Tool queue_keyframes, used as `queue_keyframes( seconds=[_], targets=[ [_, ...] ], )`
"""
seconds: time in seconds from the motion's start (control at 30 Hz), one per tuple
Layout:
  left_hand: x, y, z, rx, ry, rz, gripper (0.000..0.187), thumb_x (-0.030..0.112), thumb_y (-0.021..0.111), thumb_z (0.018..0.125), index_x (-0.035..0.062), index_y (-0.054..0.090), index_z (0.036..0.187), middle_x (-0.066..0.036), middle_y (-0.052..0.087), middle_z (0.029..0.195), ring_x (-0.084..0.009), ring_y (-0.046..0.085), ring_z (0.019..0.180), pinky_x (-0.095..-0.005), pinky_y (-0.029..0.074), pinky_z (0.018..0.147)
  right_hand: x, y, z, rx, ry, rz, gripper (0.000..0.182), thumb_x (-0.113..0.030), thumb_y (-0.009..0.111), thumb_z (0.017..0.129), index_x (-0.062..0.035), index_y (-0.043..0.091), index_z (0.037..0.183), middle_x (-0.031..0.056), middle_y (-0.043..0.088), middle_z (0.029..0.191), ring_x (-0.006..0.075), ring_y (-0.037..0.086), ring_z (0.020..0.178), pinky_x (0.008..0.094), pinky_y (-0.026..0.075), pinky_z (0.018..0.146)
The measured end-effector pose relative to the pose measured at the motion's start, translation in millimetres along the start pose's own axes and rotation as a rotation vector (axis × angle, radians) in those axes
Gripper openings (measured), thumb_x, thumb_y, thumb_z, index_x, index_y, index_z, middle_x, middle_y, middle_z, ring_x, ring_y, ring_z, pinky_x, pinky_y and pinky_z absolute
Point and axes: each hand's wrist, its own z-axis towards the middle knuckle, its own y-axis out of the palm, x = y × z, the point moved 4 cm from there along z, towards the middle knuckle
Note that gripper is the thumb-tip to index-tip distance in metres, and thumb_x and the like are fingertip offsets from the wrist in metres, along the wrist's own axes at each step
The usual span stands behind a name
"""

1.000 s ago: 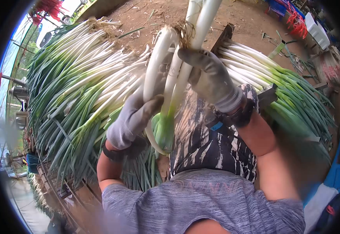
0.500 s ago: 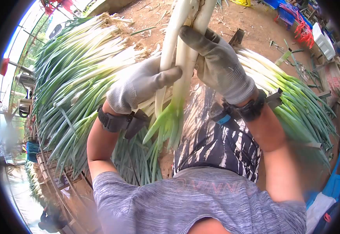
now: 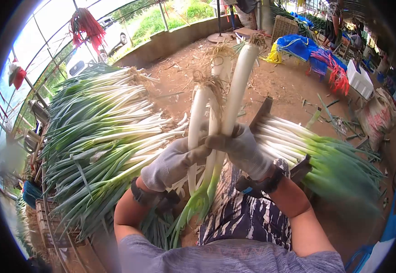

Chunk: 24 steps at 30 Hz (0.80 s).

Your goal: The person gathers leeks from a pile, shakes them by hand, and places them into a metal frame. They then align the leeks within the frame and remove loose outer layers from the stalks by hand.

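Note:
Several thick white leeks (image 3: 240,86) stand upright in front of me, roots up and green leaves down. My left hand (image 3: 177,161), in a grey glove, is closed round their stalks from the left. From the right, my gloved right hand (image 3: 243,148) grips the same stalks, its thumb near the left one. A big pile of leeks (image 3: 102,141) lies to the left, white ends pointing inward. On the right a smaller row of leeks (image 3: 307,145) rests by dark metal uprights (image 3: 262,111), green ends outward.
Red ties (image 3: 87,28) hang at the upper left. Blue sheeting (image 3: 295,45), a white crate (image 3: 359,81) and a sack (image 3: 380,116) are at the right. People (image 3: 333,22) are in the far background. A plastic crate (image 3: 48,223) stands lower left.
The view has tilted up, showing the root ends and more background. Both hands and the held leeks now appear lower in view, with the hands closer together on the stalks.

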Motion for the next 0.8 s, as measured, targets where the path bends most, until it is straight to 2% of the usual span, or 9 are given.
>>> queue_keyframes(
  seconds=[0.1, 0.2, 0.3, 0.4, 0.5, 0.6, 0.63, 0.67, 0.8],
  targets=[
    [18, 8, -6, 0.046, 0.089, -0.139, 0.054, 0.043, 0.057, 0.095, 0.0009, 0.051, 0.129, -0.007, 0.055, 0.124, -0.0143, 0.054, 0.113, -0.0298, 0.045, 0.095, 6, 2, -2, -0.004, -0.016, 0.028, 0.035, -0.013, 0.071, 0.087, 0.0003, 0.061, 0.118, 0.0079, 0.068, 0.105, 0.0156, 0.065, 0.094, 0.0297, 0.052, 0.087],
    [31, 14, -4, 0.079, 0.059, -0.077, 0.051, 0.042, 0.055, 0.096, 0.0, 0.055, 0.125, -0.007, 0.061, 0.116, -0.0138, 0.056, 0.11, -0.0297, 0.046, 0.093, 19, -4, -1, -0.127, -0.079, -0.009, 0.04, -0.017, 0.068, 0.089, -0.0011, 0.057, 0.124, 0.0078, 0.066, 0.11, 0.0158, 0.063, 0.1, 0.0305, 0.051, 0.09],
    [30, 4, 2, 0.077, -0.015, -0.001, 0.048, 0.042, 0.055, 0.096, -0.0005, 0.059, 0.119, -0.005, 0.066, 0.102, -0.0126, 0.059, 0.101, -0.0291, 0.047, 0.088, -2, 14, -8, -0.118, -0.264, -0.47, 0.04, -0.02, 0.064, 0.093, -0.0019, 0.052, 0.127, 0.0069, 0.063, 0.112, 0.0151, 0.061, 0.104, 0.0301, 0.05, 0.091],
    [35, 13, 13, 0.14, 0.075, 0.124, 0.049, 0.043, 0.054, 0.096, -0.0015, 0.061, 0.114, -0.003, 0.067, 0.091, -0.0119, 0.061, 0.09, -0.028, 0.048, 0.08, -6, 11, -7, -0.228, -0.329, -0.69, 0.038, -0.019, 0.059, 0.096, -0.0032, 0.047, 0.128, 0.0053, 0.059, 0.114, 0.0132, 0.058, 0.106, 0.029, 0.049, 0.091],
    [40, 19, 25, 0.231, 0.275, 0.367, 0.05, 0.043, 0.054, 0.096, -0.0022, 0.058, 0.117, -0.005, 0.066, 0.093, -0.0124, 0.061, 0.086, -0.0261, 0.048, 0.074, -9, 27, -10, -0.124, -0.398, -0.534, 0.022, -0.02, 0.04, 0.104, -0.0041, 0.045, 0.119, 0.0034, 0.056, 0.104, 0.0124, 0.058, 0.095, 0.0256, 0.05, 0.085],
    [36, 23, 35, 0.348, 0.22, 0.254, 0.049, 0.042, 0.055, 0.096, -0.0011, 0.055, 0.119, -0.004, 0.065, 0.094, -0.0115, 0.06, 0.088, -0.0253, 0.048, 0.075, -18, 22, 1, -0.164, -0.317, -0.359, 0.019, -0.013, 0.051, 0.099, -0.0032, 0.045, 0.114, 0.0048, 0.056, 0.096, 0.0122, 0.058, 0.09, 0.0265, 0.05, 0.082],
    [37, 24, 37, 0.392, 0.388, 0.261, 0.047, 0.04, 0.057, 0.095, -0.001, 0.057, 0.117, -0.004, 0.065, 0.094, -0.0113, 0.061, 0.087, -0.0244, 0.048, 0.074, -19, 22, 3, -0.199, -0.274, -0.359, 0.02, -0.011, 0.055, 0.097, -0.0029, 0.045, 0.112, 0.0053, 0.056, 0.094, 0.0122, 0.057, 0.088, 0.0268, 0.049, 0.081],
    [39, 25, 40, 0.364, 0.395, 0.17, 0.045, 0.038, 0.06, 0.094, -0.0005, 0.057, 0.117, -0.004, 0.065, 0.095, -0.0106, 0.061, 0.085, -0.0237, 0.048, 0.074, -26, 23, -2, -0.065, -0.453, -0.808, 0.022, -0.012, 0.058, 0.095, -0.0025, 0.045, 0.111, 0.0052, 0.056, 0.093, 0.0124, 0.057, 0.088, 0.0279, 0.049, 0.081],
    [54, 18, 41, 0.267, 0.409, 0.299, 0.045, 0.036, 0.064, 0.092, -0.0012, 0.058, 0.116, -0.005, 0.066, 0.095, -0.0111, 0.062, 0.084, -0.0246, 0.05, 0.073, -27, 27, 2, -0.137, -0.556, -0.595, 0.038, -0.008, 0.063, 0.091, -0.0026, 0.039, 0.12, 0.0041, 0.055, 0.096, 0.0138, 0.058, 0.089, 0.0284, 0.05, 0.081]
  ],
)
